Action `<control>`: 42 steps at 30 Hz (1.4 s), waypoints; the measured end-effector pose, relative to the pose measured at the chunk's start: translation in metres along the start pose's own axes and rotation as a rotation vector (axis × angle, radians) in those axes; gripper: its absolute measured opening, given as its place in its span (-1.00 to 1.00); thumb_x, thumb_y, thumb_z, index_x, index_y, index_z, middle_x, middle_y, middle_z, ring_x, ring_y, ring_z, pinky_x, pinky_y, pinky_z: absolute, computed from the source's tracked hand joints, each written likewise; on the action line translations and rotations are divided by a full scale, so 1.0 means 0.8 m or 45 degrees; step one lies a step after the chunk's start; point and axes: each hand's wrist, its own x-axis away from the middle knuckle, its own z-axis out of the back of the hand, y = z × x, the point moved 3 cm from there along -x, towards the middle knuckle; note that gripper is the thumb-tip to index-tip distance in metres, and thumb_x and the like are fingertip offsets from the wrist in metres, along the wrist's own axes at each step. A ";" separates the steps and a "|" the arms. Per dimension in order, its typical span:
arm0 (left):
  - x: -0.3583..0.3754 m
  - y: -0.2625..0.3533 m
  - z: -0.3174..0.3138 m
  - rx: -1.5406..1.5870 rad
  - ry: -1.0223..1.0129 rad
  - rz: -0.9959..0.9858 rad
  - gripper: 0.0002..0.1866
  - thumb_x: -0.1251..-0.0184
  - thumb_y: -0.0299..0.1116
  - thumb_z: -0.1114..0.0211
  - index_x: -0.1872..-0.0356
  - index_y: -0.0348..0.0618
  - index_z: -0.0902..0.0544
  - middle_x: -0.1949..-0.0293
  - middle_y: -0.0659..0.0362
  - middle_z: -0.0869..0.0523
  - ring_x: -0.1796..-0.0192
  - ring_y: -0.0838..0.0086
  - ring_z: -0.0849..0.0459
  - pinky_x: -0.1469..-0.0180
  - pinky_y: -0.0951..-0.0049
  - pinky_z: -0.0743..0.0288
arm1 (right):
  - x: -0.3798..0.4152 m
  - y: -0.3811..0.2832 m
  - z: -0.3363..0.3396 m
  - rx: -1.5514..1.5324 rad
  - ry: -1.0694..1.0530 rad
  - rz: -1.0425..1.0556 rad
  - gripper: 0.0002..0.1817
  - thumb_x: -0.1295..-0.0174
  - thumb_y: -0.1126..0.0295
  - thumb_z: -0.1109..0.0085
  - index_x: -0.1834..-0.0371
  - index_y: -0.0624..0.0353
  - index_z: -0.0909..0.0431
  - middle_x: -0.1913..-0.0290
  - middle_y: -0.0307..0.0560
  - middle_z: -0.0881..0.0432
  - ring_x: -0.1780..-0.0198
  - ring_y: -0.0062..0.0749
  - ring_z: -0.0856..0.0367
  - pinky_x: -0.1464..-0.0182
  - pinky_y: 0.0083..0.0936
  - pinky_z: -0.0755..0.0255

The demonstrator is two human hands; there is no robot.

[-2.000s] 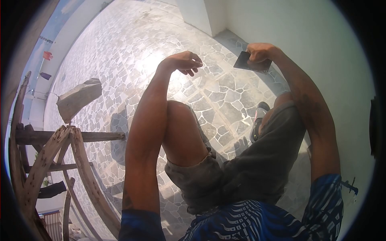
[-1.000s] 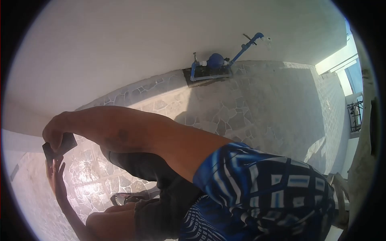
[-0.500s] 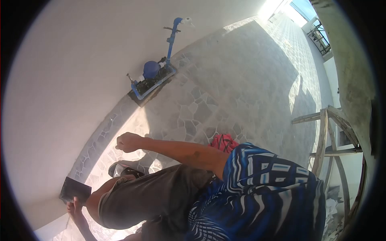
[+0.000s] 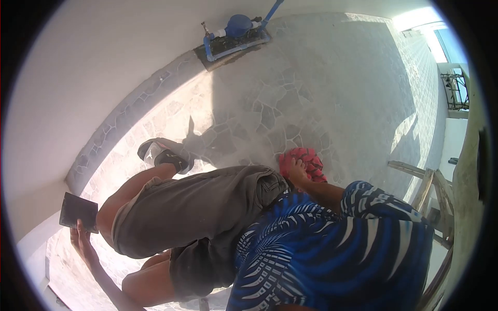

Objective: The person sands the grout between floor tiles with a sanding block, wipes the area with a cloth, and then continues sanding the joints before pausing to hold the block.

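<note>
My left hand (image 4: 83, 241) holds a dark, flat square panel (image 4: 79, 212) by its near edge, one finger lying on its face. The panel stands out beyond my bent knee, near the foot of the white wall. Back beside my hip, my right hand (image 4: 298, 171) rests on a bunched red cloth with dark markings (image 4: 310, 159). Its fingers curl against the fabric; whether anything lies inside the bundle is hidden.
A blue water meter (image 4: 239, 26) with blue pipes and a tap sits by the white wall (image 4: 119, 46). Stone-patterned paving (image 4: 280, 98) covers the ground. A wooden frame (image 4: 426, 189) stands on the right. My shoe (image 4: 166, 154) is planted on the sunlit strip.
My right hand has drawn back from in front of me, where it was closed, to the red cloth. The view has shifted; my left hand keeps hold of the dark panel.
</note>
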 end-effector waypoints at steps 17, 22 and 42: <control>0.153 -0.035 0.110 0.023 0.492 -0.034 -0.56 -0.55 -0.23 -0.19 -0.28 -0.31 -0.56 -0.04 0.14 -0.72 -0.11 0.53 -0.65 -0.23 0.38 -0.48 | -0.121 -0.054 0.178 -0.150 0.074 0.607 -0.62 -0.13 0.34 -0.35 -0.02 0.23 -0.62 0.03 0.03 -0.69 0.12 -0.29 -0.71 0.05 -0.29 -0.56; 0.161 -0.062 0.117 0.003 0.511 -0.015 -0.52 -0.55 -0.15 -0.20 -0.28 -0.32 -0.55 -0.07 0.12 -0.72 -0.11 0.49 -0.66 -0.23 0.35 -0.49 | -0.165 -0.096 0.200 -0.632 -0.031 0.180 -0.58 -0.14 0.34 -0.36 -0.07 0.23 -0.60 0.02 0.03 -0.69 0.12 -0.26 -0.71 0.03 -0.29 -0.56; 0.234 0.032 0.097 -0.582 1.110 0.291 -0.64 -0.43 -0.12 -0.31 0.05 -0.24 -0.70 0.38 0.20 -0.73 0.37 0.60 -0.59 0.24 0.49 -0.46 | -0.182 -0.704 0.633 -0.354 1.022 0.880 -0.47 -0.24 0.06 -0.24 0.08 0.42 -0.71 0.03 0.27 -0.74 -0.01 0.03 -0.73 -0.07 -0.13 -0.54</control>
